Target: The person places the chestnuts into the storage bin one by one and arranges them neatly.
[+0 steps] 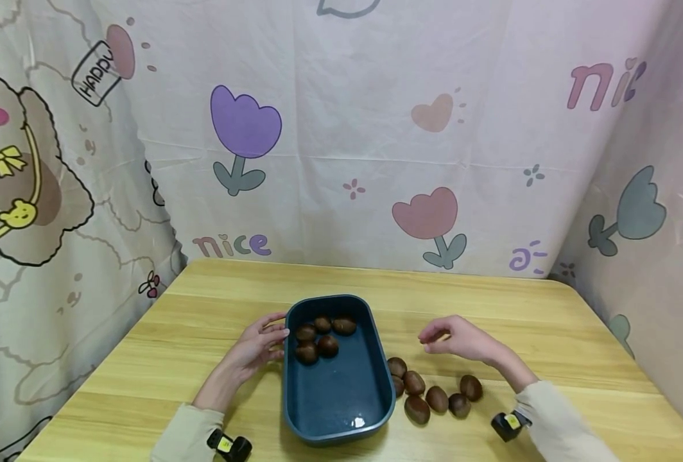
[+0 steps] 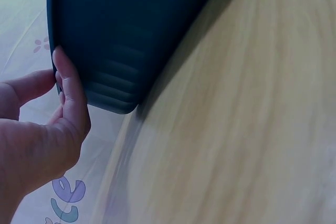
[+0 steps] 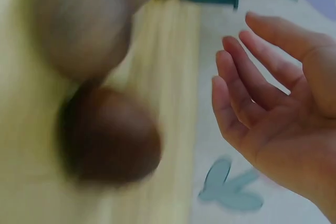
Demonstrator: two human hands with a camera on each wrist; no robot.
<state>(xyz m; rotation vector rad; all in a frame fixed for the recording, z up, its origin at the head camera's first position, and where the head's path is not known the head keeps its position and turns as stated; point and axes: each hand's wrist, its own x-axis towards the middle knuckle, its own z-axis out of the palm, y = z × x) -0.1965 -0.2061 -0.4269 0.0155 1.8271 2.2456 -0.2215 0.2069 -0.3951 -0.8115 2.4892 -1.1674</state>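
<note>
A dark blue rectangular bin (image 1: 341, 398) stands on the table with several brown chestnuts (image 1: 328, 346) grouped in its far left part. Along the bin's left side, my left hand (image 1: 255, 346) touches the rim and outer wall with its fingertips; the left wrist view shows the fingers (image 2: 72, 93) lightly bent against that wall. More loose chestnuts (image 1: 436, 399) lie to the right of the bin, the nearest against its wall. Just beyond them my right hand (image 1: 459, 337) hovers with loosely bent fingers, and in the right wrist view its palm (image 3: 283, 124) holds nothing.
The wooden table (image 1: 492, 308) meets a printed curtain (image 1: 347, 128) at its back edge, with more curtain on both sides. Each wrist wears a small black camera (image 1: 510, 425). Dark cables (image 1: 24, 443) show at the lower left.
</note>
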